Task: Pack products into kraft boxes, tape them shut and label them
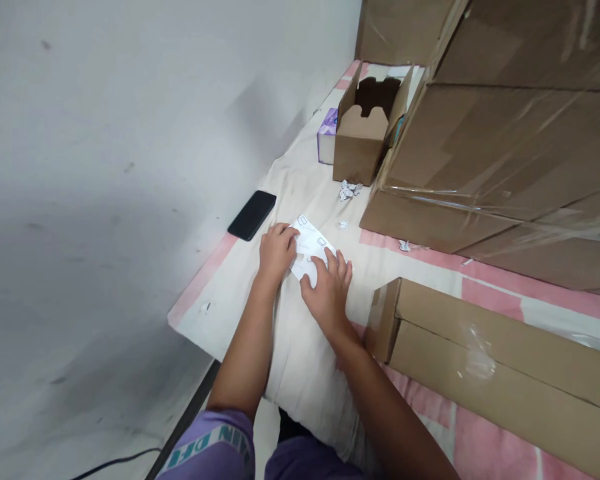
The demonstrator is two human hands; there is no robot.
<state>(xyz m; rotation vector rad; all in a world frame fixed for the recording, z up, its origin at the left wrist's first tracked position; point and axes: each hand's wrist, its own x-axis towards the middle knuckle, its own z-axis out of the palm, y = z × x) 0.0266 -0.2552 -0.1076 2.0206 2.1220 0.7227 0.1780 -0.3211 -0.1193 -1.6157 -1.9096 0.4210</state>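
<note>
Both my hands rest on a small white sheet of paper (311,245) with printed marks that lies on a cream cloth (300,193). My left hand (276,250) curls over the paper's left edge, its fingers bent onto it. My right hand (329,287) lies flat on the lower right part, fingers stretched out and pressing down. Part of the paper is hidden under my hands.
A black phone (253,214) lies left of the paper near the wall. An open small cardboard box (365,133) and a purple tissue box (327,137) stand further back. Big taped cartons (505,133) fill the right, a long flat carton (500,367) lies near. Paper scraps (349,191) are scattered.
</note>
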